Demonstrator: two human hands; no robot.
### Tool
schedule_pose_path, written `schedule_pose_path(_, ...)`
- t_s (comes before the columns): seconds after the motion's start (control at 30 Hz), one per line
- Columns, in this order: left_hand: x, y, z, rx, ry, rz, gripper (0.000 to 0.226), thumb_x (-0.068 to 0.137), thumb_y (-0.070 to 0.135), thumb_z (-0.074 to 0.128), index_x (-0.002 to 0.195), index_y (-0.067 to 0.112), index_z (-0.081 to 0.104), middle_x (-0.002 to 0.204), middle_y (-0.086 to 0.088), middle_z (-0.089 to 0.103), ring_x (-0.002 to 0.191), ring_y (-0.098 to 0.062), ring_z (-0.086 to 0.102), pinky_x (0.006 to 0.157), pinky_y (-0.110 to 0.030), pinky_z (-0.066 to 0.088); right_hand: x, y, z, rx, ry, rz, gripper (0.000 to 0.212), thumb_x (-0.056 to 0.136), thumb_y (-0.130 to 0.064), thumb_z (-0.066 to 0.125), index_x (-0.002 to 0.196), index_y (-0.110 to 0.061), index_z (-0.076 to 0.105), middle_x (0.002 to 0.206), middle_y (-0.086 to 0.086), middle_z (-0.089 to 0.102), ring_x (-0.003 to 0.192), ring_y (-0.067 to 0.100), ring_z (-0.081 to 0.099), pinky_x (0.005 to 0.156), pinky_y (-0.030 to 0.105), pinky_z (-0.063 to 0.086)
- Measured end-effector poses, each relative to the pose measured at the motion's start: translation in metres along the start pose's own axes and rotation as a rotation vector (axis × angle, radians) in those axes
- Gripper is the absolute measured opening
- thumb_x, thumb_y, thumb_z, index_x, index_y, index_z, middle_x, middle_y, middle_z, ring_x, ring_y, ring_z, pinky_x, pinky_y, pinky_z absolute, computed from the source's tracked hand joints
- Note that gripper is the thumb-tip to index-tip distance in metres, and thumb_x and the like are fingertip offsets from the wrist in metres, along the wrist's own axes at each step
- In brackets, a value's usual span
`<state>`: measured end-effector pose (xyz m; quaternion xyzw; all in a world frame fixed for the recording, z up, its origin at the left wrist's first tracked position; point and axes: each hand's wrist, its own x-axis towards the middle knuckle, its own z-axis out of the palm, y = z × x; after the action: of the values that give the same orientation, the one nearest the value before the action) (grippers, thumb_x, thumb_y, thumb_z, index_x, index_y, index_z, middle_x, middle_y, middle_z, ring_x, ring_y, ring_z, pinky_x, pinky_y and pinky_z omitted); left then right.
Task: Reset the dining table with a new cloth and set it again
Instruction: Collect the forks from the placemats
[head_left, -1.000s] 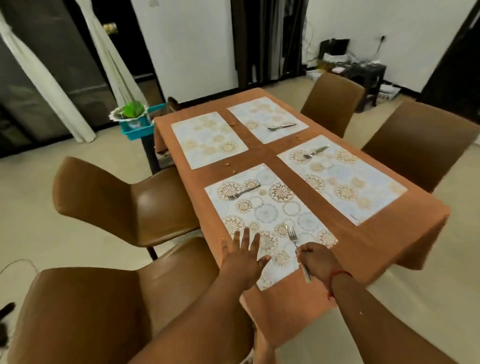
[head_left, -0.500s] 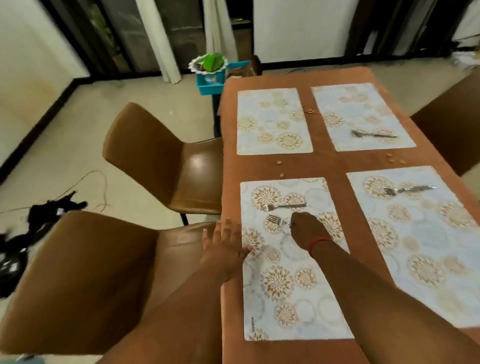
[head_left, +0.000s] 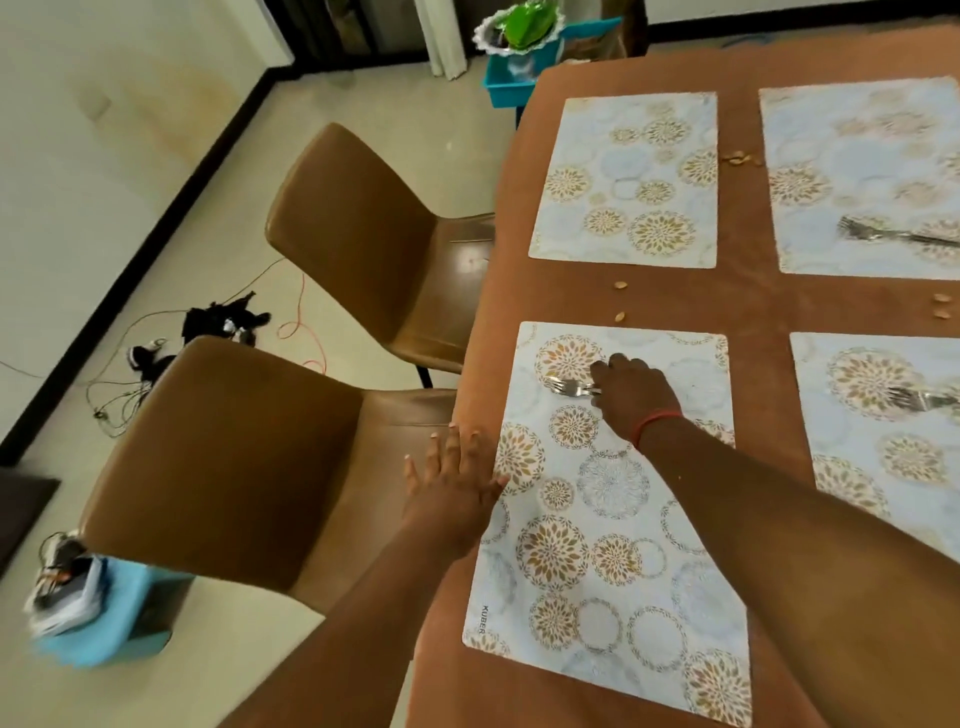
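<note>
A brown tablecloth (head_left: 748, 301) covers the dining table and carries several pale floral placemats. On the nearest placemat (head_left: 597, 545) my right hand (head_left: 634, 389) grips fork handles, and the fork heads (head_left: 569, 387) stick out to its left, overlapping. My left hand (head_left: 452, 483) lies flat with straight fingers on the table's left edge, its thumb at the placemat's rim. One fork (head_left: 883, 236) lies on the far right placemat and another fork (head_left: 924, 400) on the right placemat. The far left placemat (head_left: 623, 176) is bare.
Crumbs (head_left: 621, 285) lie on the cloth between the mats. Two brown chairs (head_left: 234, 467) (head_left: 363, 234) stand along the table's left side. A blue basket with a green plant (head_left: 511, 78) sits past the far corner. Cables (head_left: 208, 327) and a blue box (head_left: 98, 623) are on the floor.
My right hand has carried its fork up the near placemat to the second fork lying there. The left hand stays at the table's edge. The view has swung left and downward.
</note>
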<state>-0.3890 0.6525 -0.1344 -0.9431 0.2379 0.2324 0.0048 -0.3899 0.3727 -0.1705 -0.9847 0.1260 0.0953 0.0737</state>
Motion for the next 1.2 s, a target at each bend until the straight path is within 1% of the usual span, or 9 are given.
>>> schedule_pose_path(0.23, -0.008, -0.002, 0.003, 0.012, 0.001, -0.027, 0.072, 0.1, 0.063, 0.015, 0.156, 0.027, -0.011, 0.166, -0.007, -0.011, 0.152, -0.031, -0.014, 0.117, -0.058, -0.008, -0.002, -0.003, 0.001, -0.013, -0.059, 0.062, 0.026, 0.094, -0.027, 0.056, 0.118, -0.014, 0.056, 0.114, 0.008, 0.06, 0.109, 0.031, 0.056, 0.09, 0.044, 0.046)
schedule_pose_path(0.47, -0.012, 0.0, 0.008, 0.022, -0.02, 0.07, 0.074, 0.098, 0.065, 0.014, 0.157, 0.027, -0.008, 0.166, -0.006, -0.01, 0.153, -0.031, -0.01, 0.12, -0.06, -0.003, -0.054, -0.002, -0.004, 0.147, -0.114, 0.157, 0.014, 0.096, -0.019, 0.052, 0.108, -0.012, 0.053, 0.102, 0.01, 0.064, 0.092, 0.028, 0.062, 0.077, 0.039, 0.051)
schedule_pose_path(0.67, 0.001, 0.059, 0.002, 0.1, 0.029, 0.319, 0.099, 0.072, 0.076, -0.025, 0.157, 0.028, -0.011, 0.165, -0.004, -0.018, 0.153, -0.031, -0.011, 0.12, -0.059, 0.001, -0.15, 0.052, -0.031, 0.198, -0.101, 0.442, 0.035, 0.098, -0.013, 0.047, 0.132, -0.006, 0.048, 0.129, 0.015, 0.058, 0.115, 0.034, 0.058, 0.093, 0.041, 0.049)
schedule_pose_path(0.73, -0.005, 0.094, 0.005, 0.087, 0.034, 0.4, 0.104, 0.07, 0.075, -0.032, 0.158, 0.027, -0.005, 0.165, -0.005, -0.013, 0.153, -0.032, -0.007, 0.118, -0.061, 0.001, -0.187, 0.074, -0.039, 0.188, -0.085, 0.507, 0.04, 0.097, -0.015, 0.047, 0.136, -0.008, 0.045, 0.132, 0.014, 0.056, 0.116, 0.033, 0.057, 0.09, 0.037, 0.049)
schedule_pose_path(0.83, -0.023, 0.146, 0.005, 0.092, 0.067, 0.527, 0.095, 0.084, 0.074, -0.02, 0.158, 0.025, 0.015, 0.165, -0.007, 0.006, 0.152, -0.036, 0.012, 0.116, -0.066, 0.011, -0.234, 0.101, -0.051, 0.108, -0.055, 0.557, 0.022, 0.096, -0.018, 0.05, 0.116, -0.009, 0.049, 0.113, 0.015, 0.061, 0.101, 0.032, 0.06, 0.072, 0.034, 0.041)
schedule_pose_path(0.93, -0.034, 0.184, -0.003, 0.126, 0.094, 0.608, 0.092, 0.086, 0.073, -0.017, 0.158, 0.026, 0.016, 0.165, -0.006, 0.008, 0.152, -0.033, 0.011, 0.116, -0.066, 0.01, -0.263, 0.122, -0.067, 0.069, -0.032, 0.595, 0.021, 0.098, -0.023, 0.053, 0.112, -0.009, 0.049, 0.109, 0.014, 0.062, 0.098, 0.032, 0.059, 0.068, 0.033, 0.035)
schedule_pose_path(1.0, -0.031, 0.202, -0.007, 0.165, 0.114, 0.606, 0.095, 0.084, 0.074, -0.019, 0.158, 0.027, 0.016, 0.166, -0.006, 0.007, 0.153, -0.034, 0.008, 0.116, -0.065, 0.007, -0.274, 0.142, -0.074, 0.078, -0.005, 0.606, 0.019, 0.098, -0.023, 0.055, 0.11, -0.009, 0.05, 0.107, 0.014, 0.062, 0.089, 0.028, 0.056, 0.068, 0.033, 0.035)
schedule_pose_path(1.1, -0.022, 0.227, -0.01, 0.161, 0.102, 0.52, 0.086, 0.094, 0.071, -0.002, 0.151, 0.022, 0.04, 0.159, -0.011, 0.032, 0.145, -0.038, 0.031, 0.11, -0.07, 0.025, -0.274, 0.179, -0.082, 0.115, 0.014, 0.589, 0.015, 0.097, -0.021, 0.056, 0.106, -0.01, 0.05, 0.105, 0.015, 0.062, 0.079, 0.022, 0.044, 0.068, 0.032, 0.034)
schedule_pose_path(1.2, -0.016, 0.259, -0.002, 0.22, 0.132, 0.489, 0.084, 0.092, 0.069, -0.002, 0.156, 0.023, 0.025, 0.164, -0.01, 0.018, 0.15, -0.037, 0.019, 0.115, -0.066, 0.012, -0.266, 0.223, -0.08, 0.121, 0.02, 0.528, 0.011, 0.097, -0.017, 0.054, 0.096, -0.015, 0.043, 0.102, 0.016, 0.062, 0.077, 0.023, 0.045, 0.067, 0.033, 0.035)
